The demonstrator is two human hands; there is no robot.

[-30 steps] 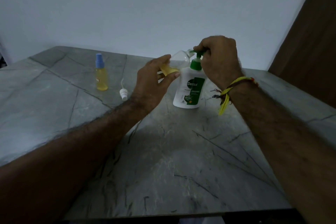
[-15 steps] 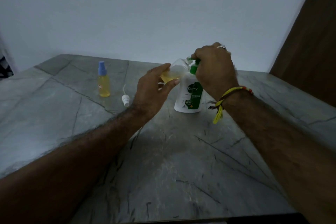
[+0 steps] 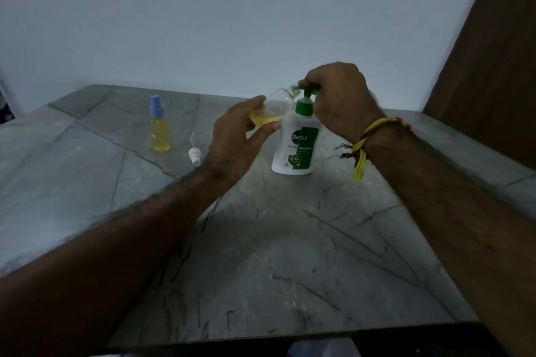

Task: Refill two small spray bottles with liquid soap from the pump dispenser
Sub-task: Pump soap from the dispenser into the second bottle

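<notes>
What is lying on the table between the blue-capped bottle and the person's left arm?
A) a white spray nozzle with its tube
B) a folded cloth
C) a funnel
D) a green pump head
A: a loose white spray nozzle with its thin tube lies on the table, right of the blue-capped spray bottle, while the left hand holds the open bottle tilted at the pump.

The left hand grips an open spray bottle, tilted, its mouth at the green pump nozzle of the soap dispenser. The right hand curls over the pump head. At nine o'clock from the left hand lie a loose spray cap and a capped yellow bottle on the stone table.
</notes>
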